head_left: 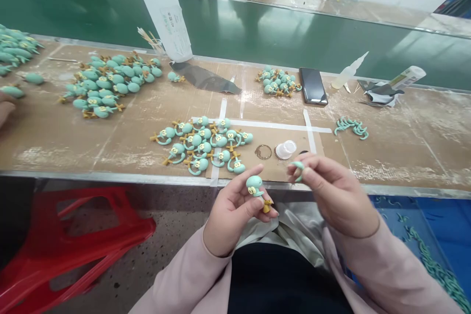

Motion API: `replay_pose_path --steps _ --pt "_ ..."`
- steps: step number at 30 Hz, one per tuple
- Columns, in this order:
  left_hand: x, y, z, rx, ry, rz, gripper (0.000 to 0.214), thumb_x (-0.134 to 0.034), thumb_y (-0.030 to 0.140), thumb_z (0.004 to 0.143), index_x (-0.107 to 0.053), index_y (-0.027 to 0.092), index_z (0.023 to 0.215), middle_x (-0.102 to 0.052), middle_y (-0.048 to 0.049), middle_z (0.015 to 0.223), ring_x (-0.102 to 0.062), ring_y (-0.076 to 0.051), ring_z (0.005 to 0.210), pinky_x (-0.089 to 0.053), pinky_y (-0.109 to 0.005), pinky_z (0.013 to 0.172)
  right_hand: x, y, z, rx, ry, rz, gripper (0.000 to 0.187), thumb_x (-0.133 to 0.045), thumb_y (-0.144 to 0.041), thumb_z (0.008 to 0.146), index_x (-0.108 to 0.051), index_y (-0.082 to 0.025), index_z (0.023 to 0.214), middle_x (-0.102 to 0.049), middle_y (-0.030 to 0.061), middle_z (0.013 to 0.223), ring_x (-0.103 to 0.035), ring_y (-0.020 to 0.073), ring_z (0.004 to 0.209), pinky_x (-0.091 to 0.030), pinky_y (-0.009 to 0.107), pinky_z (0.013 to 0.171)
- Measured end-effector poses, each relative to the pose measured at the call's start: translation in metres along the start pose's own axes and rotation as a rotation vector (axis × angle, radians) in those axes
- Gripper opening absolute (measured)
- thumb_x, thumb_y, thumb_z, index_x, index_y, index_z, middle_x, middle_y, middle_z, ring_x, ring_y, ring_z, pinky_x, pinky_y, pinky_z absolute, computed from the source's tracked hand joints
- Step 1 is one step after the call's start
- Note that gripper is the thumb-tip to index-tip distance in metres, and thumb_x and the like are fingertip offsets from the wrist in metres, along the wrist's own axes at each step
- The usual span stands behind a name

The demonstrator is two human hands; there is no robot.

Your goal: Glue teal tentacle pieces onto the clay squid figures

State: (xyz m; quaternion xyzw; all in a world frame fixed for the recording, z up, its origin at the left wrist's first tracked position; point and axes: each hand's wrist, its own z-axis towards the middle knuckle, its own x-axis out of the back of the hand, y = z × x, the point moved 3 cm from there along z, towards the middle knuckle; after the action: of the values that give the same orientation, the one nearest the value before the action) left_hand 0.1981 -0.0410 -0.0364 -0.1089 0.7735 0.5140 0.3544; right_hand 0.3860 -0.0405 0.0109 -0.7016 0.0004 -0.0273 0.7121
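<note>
- Figurine (253, 184) tilted in our left hand (231, 207), gripped by thumb and fingers, nearer us and left of the plastic cup (286, 149).
- Our right hand (335, 191), knuckles up, pinches a curved piece (298, 165) just nearer us than the cup.
- We see more figurines (220, 156) left of the cup.

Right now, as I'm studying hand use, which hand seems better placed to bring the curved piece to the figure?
Probably the right hand: it pinches the curved piece. The left hand holds the figure, so it seems better suited to steadying.
</note>
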Motion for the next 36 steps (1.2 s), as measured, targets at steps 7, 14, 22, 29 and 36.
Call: replay_pose_path --steps 7,14,22,29,36 --pt "-0.010 0.002 -0.005 -0.161 0.085 0.135 0.041 -0.076 0.016 0.078 -0.060 0.028 0.114 -0.075 0.0007 0.081 -0.073 -0.016 0.063 -0.057 -0.019 0.054 -0.043 0.007 -0.022 -0.174 -0.025 0.382 0.017 -0.065 -0.033 0.088 -0.068 -0.018 0.083 -0.066 0.0055 0.098 -0.064 0.0148 0.075 -0.057 0.028 0.067" --pt "-0.016 0.000 -0.006 -0.179 0.136 0.168 0.042 -0.078 0.016 0.075 -0.060 0.027 0.111 -0.075 0.0005 0.083 -0.072 -0.016 0.062 -0.059 -0.022 0.056 -0.039 0.003 -0.022 -0.138 0.010 0.344 0.020 -0.068 -0.036 0.085 -0.066 -0.017 0.078 -0.067 0.0060 0.093 -0.064 0.0152 0.071 -0.059 0.028 0.062" --pt "-0.021 -0.003 -0.007 -0.196 0.148 0.124 0.039 -0.079 0.015 0.074 -0.062 0.026 0.107 -0.075 0.0010 0.081 -0.071 -0.015 0.061 -0.057 -0.020 0.052 -0.037 -0.005 -0.028 -0.014 -0.010 0.198 0.018 -0.063 -0.029 0.089 -0.064 -0.018 0.075 -0.063 0.0049 0.092 -0.061 0.0121 0.066 -0.056 0.025 0.061" --pt "-0.025 0.001 -0.009 -0.226 0.068 0.128 0.036 -0.077 0.015 0.077 -0.063 0.027 0.108 -0.077 0.0004 0.082 -0.071 -0.014 0.061 -0.058 -0.020 0.053 -0.034 -0.012 -0.034 0.088 -0.033 0.021 0.016 -0.060 -0.026 0.091 -0.065 -0.020 0.077 -0.062 0.0046 0.089 -0.062 0.0135 0.073 -0.053 0.024 0.065" --pt "-0.028 0.007 -0.014 -0.282 0.042 0.257 0.038 -0.072 0.007 0.078 -0.065 0.028 0.109 -0.075 0.0023 0.080 -0.070 -0.012 0.063 -0.058 -0.020 0.058 -0.031 -0.027 -0.036 0.258 -0.054 -0.303 0.016 -0.058 -0.019 0.091 -0.065 -0.020 0.078 -0.065 0.0048 0.087 -0.063 0.0159 0.083 -0.051 0.027 0.075"
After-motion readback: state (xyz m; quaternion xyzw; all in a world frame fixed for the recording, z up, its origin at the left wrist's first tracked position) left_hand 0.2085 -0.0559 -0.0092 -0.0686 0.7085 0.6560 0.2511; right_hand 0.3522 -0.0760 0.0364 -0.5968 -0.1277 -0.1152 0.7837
